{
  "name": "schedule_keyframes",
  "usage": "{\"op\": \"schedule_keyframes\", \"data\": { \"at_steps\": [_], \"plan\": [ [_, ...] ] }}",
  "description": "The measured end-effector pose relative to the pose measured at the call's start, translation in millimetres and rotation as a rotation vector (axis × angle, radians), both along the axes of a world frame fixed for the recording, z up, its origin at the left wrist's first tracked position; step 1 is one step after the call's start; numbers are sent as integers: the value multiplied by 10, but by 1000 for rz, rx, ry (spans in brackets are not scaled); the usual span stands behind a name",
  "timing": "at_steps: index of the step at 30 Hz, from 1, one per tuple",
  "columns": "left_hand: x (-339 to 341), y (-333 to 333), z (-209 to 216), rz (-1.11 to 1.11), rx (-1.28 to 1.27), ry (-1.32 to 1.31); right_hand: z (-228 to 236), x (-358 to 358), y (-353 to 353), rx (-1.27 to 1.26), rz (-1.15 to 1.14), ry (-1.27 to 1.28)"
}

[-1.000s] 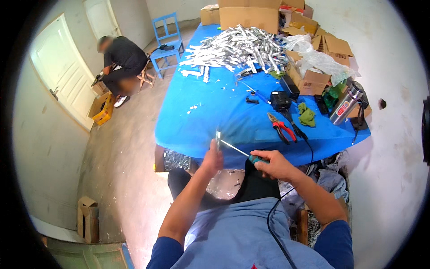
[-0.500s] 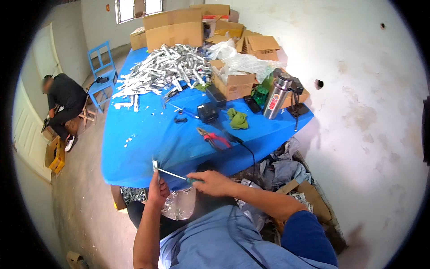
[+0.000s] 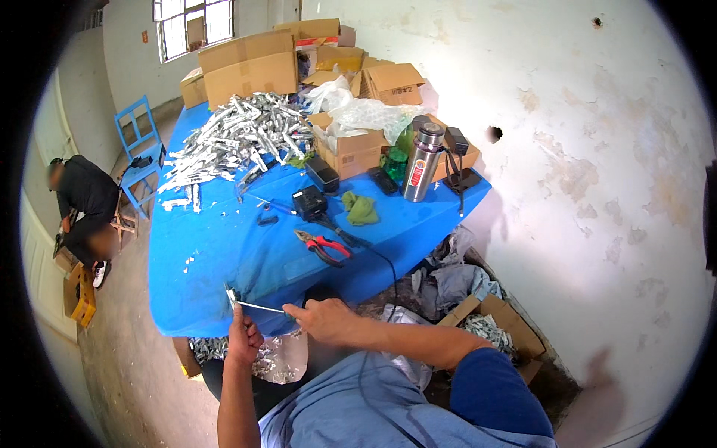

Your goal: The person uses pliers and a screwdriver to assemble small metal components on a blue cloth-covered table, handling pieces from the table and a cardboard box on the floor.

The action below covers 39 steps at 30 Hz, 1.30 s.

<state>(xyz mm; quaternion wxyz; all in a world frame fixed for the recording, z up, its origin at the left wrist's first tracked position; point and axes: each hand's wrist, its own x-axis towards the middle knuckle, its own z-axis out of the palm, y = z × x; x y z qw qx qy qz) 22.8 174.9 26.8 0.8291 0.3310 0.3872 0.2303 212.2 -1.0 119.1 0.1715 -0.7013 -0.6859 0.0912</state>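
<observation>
Near the front edge of the blue-covered table, my left hand [image 3: 243, 340] is closed round a small silver-white strip-like part [image 3: 231, 294], its upper end showing above the thumb. My right hand [image 3: 326, 321] grips a screwdriver [image 3: 261, 307] by its handle, which looks green and is mostly hidden by the fingers. The thin shaft points left and its tip meets the part at my left thumb; exactly how it touches is too small to tell. Farther in on the table lie red-handled pliers [image 3: 323, 247] and a big heap of similar silver-white parts [image 3: 235, 138].
A black device [image 3: 308, 201] with a cable, a green cloth [image 3: 360, 208] and a steel flask [image 3: 423, 163] stand at the right. Cardboard boxes [image 3: 250, 71] line the back. Below the table are a box of parts [image 3: 489, 332] and grey cloth. A person [image 3: 88, 198] sits far left.
The view has turned, so the table and its things sit farther left and lower. Both hands keep their hold, with the screwdriver still against the part.
</observation>
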Motion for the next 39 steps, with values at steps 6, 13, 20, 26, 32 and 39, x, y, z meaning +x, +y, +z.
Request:
{"op": "schedule_keyframes", "data": {
  "at_steps": [6,13,20,26,32,39],
  "plan": [
    [-98,30,-15,24,-52,43,-20,33,133,-1,44,303],
    [21,-57,29,-6,-82,-80,-40,-32,-12,73,0,218],
    [2,-99,1,70,-118,-111,54,-199,-48,162,30,-78],
    [48,-84,41,77,-46,-24,90,-286,-18,123,-19,-144],
    [49,-110,108,114,-53,-53,97,-153,52,-13,-27,293],
    [31,-72,88,119,-146,-100,198,-173,71,-7,21,229]
  ]
}}
